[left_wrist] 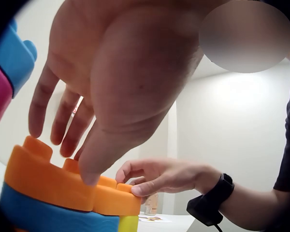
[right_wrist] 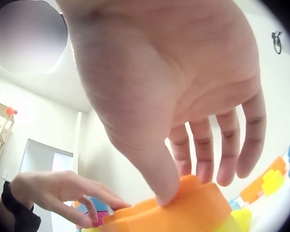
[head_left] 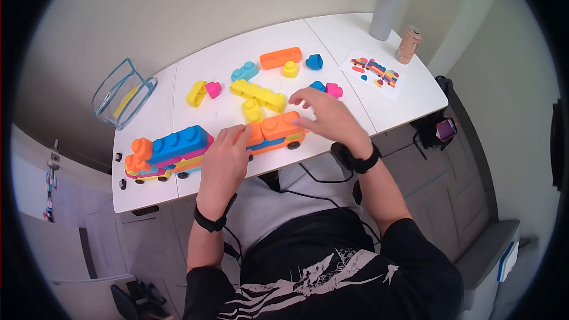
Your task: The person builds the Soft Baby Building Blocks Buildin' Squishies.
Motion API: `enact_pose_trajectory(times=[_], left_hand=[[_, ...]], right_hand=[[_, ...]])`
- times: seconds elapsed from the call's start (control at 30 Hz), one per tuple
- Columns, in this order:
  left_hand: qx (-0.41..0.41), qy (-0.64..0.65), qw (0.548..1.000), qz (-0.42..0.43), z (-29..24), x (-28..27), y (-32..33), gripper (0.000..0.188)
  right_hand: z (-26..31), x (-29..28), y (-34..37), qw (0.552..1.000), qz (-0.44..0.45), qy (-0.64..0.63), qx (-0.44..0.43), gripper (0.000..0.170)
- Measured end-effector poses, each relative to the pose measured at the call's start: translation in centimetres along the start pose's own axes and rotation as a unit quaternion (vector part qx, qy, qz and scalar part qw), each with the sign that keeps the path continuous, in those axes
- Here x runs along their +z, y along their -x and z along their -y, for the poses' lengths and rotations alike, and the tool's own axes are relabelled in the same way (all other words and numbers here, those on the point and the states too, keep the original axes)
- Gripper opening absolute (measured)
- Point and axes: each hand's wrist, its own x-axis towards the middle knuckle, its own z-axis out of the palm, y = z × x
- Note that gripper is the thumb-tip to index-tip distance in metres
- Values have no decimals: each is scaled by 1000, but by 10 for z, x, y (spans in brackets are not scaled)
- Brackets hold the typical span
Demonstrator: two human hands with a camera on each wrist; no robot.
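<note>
A toy train of big building blocks stands along the table's near side. Its rear car carries orange blocks (head_left: 278, 125) over a blue layer, on a wheeled base. On the left end of that orange top rests my left hand (head_left: 226, 157), thumb against the near side and fingers extended over the studs. My right hand (head_left: 329, 117) is at the other end, its thumb touching the orange top and its loosely bent fingers spread beyond it. In front of the left hand, the forward cars bear a long blue block (head_left: 179, 145) and small orange blocks (head_left: 141, 149).
Loose yellow blocks (head_left: 259, 96), a light-blue block (head_left: 245, 72) and an orange block (head_left: 280, 57) lie behind the train. A picture sheet (head_left: 373, 73), a can (head_left: 408, 45) and a bottle (head_left: 385, 15) occupy the right. A clear bag (head_left: 124, 96) stands at left.
</note>
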Motion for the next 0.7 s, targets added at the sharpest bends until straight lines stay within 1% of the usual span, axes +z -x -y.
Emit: enact_pose_trajectory(times=[0.03,0.07,0.13,0.2,0.27,0.3,0.37,0.43,0.5,0.53,0.6,0.63,0.7], left_hand=[[1,3,1000,1,1,0,1,52],[2,6,1000,2,2,0,1,51],[-8,3,1000,5,3,-2,1,51],[-13,0,1000,10,4,-3,1,50],[-9,-5,1000,2,5,-1,2,49],[-10,-2,1000,2,5,-1,3,49],[-8,4,1000,5,6,-3,3,49],[2,6,1000,16,10,-2,2,49],[-6,-10,1000,21,11,-3,1,48],[0,-9,1000,22,10,-3,1,48],[-5,-12,999,32,10,-6,1,47],[-4,-12,999,32,11,-6,0,47],[19,17,1000,15,14,-8,0,46]], right_hand=[[-4,-8,-1,1000,-4,-16,22,33],[-10,-15,-3,1000,0,-13,18,33],[-23,-22,-4,995,-25,71,70,30],[-28,-20,-6,994,-30,77,73,30],[-27,-18,-12,997,12,35,74,27],[-28,-15,-19,996,14,37,75,27],[-30,-7,-42,995,64,73,-14,23],[-32,5,-69,988,117,83,-53,24],[-37,19,-98,971,210,50,-101,27],[-37,26,-108,972,207,50,-97,27],[-35,39,-125,947,311,8,-85,33],[-39,48,-134,947,310,8,-84,33],[-50,65,-143,928,341,32,-148,39]])
